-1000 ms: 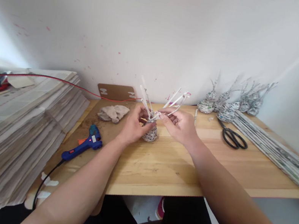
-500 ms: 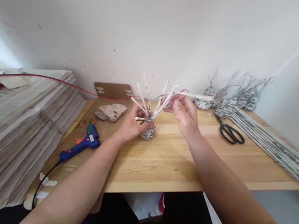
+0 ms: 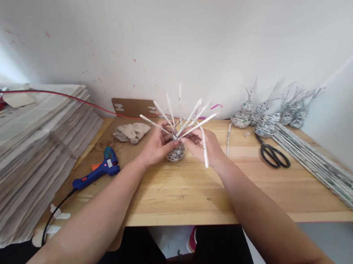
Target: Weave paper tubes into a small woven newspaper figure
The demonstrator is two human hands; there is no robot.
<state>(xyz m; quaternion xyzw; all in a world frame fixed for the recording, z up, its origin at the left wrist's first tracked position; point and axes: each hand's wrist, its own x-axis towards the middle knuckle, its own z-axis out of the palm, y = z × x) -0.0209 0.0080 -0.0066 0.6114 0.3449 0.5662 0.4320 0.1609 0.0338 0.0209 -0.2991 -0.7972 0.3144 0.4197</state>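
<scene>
A small round basket woven from rolled newspaper point(image 3: 176, 152) is between my hands, just at the tabletop. Several white paper tubes fan up and outward from its neck. My left hand point(image 3: 157, 144) is wrapped round its left side, the thumb pressed near the rim. On the right, my right hand point(image 3: 203, 146) is closed at the rim, thumb and fingers pinching at the base of the tubes. One bent paper tube point(image 3: 206, 148) hangs down over that hand. Some fingers of both hands are hidden behind the tubes.
Left lie a blue glue gun point(image 3: 97, 172), a crumpled cloth point(image 3: 131, 132) and a tall newspaper stack point(image 3: 40, 149). Scissors point(image 3: 274, 156), paper tubes point(image 3: 320, 171) and woven pieces point(image 3: 266, 124) sit at right. A short tube point(image 3: 228, 139) lies behind my right forearm.
My right hand has moved left and down from the raised tubes to the basket's rim. The tubes are spread wider, and one now bends down to the right. My left hand stays at the basket.
</scene>
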